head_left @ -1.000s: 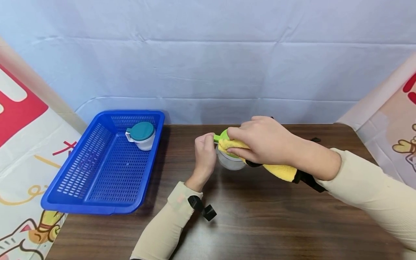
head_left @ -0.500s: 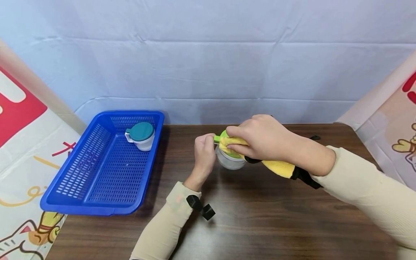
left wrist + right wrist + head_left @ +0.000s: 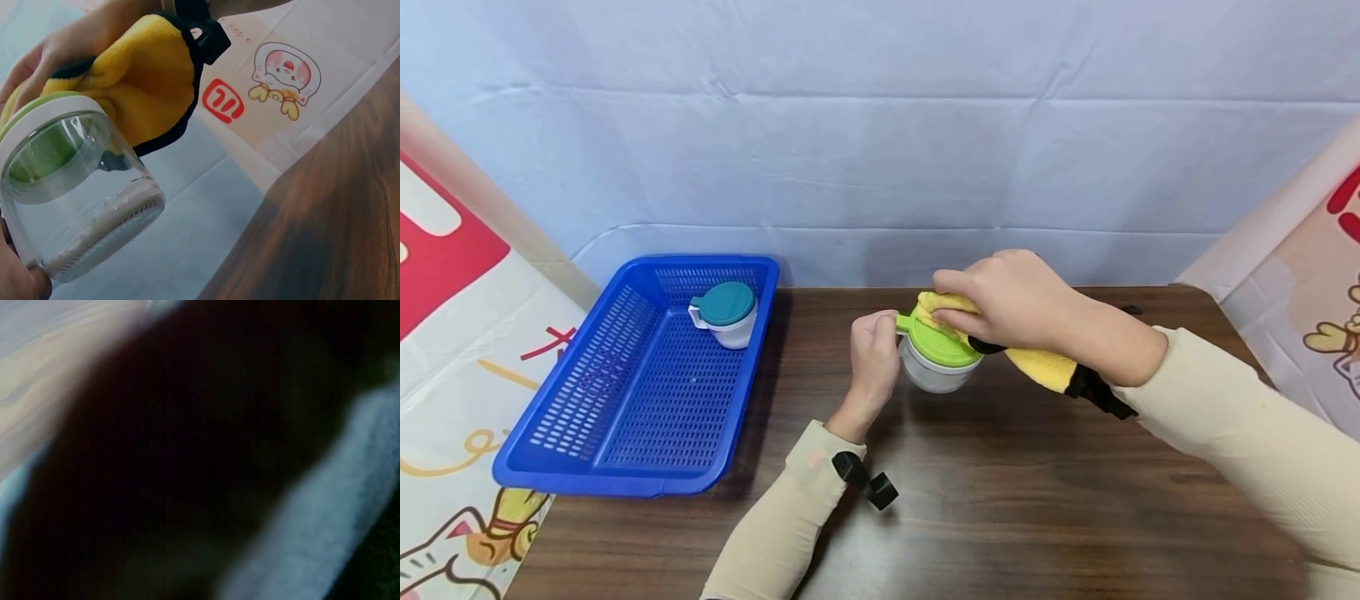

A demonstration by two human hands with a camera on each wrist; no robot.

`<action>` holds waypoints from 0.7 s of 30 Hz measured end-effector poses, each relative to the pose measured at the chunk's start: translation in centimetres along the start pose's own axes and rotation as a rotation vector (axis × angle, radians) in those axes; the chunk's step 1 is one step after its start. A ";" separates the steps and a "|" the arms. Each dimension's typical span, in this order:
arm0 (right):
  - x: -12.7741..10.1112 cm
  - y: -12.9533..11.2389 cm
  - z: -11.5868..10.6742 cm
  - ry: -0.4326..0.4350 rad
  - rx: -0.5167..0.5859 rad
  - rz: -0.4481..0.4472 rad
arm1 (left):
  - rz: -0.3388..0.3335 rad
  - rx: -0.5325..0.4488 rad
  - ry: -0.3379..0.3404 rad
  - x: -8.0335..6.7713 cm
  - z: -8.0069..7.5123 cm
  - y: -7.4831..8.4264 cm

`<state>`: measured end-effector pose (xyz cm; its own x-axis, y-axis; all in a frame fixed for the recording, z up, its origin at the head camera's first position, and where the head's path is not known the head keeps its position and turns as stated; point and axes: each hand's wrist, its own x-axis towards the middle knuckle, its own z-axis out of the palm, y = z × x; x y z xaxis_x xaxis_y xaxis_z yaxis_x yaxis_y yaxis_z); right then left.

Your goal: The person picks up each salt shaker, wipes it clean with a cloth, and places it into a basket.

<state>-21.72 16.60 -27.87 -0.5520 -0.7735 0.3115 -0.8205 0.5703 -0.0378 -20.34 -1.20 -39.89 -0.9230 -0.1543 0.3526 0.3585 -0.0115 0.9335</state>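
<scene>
From the head view, a clear cup [image 3: 934,372] with a green lid [image 3: 942,346] is standing upright on the brown table [image 3: 1000,500], a little past the table's middle toward twelve o'clock. Its long axis is running straight up, with the lid facing the ceiling and a small green tab pointing toward nine o'clock. The left hand [image 3: 874,354] is sitting at the cup's nine o'clock side, its fingers curling round the handle there and gripping it. The right hand [image 3: 1011,298] is coming in from three o'clock, its fingers bending round a yellow cloth [image 3: 1037,365] and pressing the bunched end onto the far edge of the lid. The rest of the cloth is trailing under the wrist toward four o'clock. At nine o'clock from the cup, well apart, a blue basket [image 3: 587,450] is lying on the table, holding a white cup with a teal lid [image 3: 726,312] in its far right corner.

From the left wrist view, the clear cup [image 3: 75,200] is appearing tilted in the picture, its ribbed base pointing toward four o'clock and its lid [image 3: 37,112] toward ten o'clock. The yellow cloth [image 3: 140,75], edged in black, is draping over the lid, with the right hand [image 3: 75,40] on top of it.

The right wrist view is showing only dark blur, so I cannot tell anything from it.
</scene>
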 end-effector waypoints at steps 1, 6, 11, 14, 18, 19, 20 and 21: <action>0.0 0.2 0.1 -0.001 -0.005 0.005 | -0.005 0.000 0.004 0.0 0.0 0.0; 0.0 1.2 0.3 -0.014 -0.034 0.046 | -0.021 0.002 0.008 -0.2 0.1 -0.1; 0.0 1.7 0.3 -0.024 -0.040 0.083 | -0.011 -0.004 0.004 -0.2 0.1 -0.1; 0.1 1.9 0.2 -0.034 -0.029 0.092 | -0.012 0.000 0.006 -0.2 0.0 -0.1; 0.1 2.5 0.3 -0.046 -0.021 0.136 | -0.031 -0.006 0.014 -0.2 0.0 -0.1; 0.0 2.8 0.3 -0.046 -0.020 0.155 | -0.039 -0.014 0.015 -0.2 0.0 -0.2; 0.0 3.1 0.4 -0.047 -0.021 0.175 | -0.047 -0.024 0.016 -0.2 0.0 -0.1; -0.1 3.4 0.5 -0.050 -0.019 0.196 | -0.055 -0.033 0.017 -0.1 0.0 -0.1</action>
<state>-24.52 18.46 -28.45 -0.7081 -0.6596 0.2519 -0.6938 0.7162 -0.0750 -20.29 -1.14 -40.05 -0.9390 -0.1694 0.2992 0.3118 -0.0529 0.9487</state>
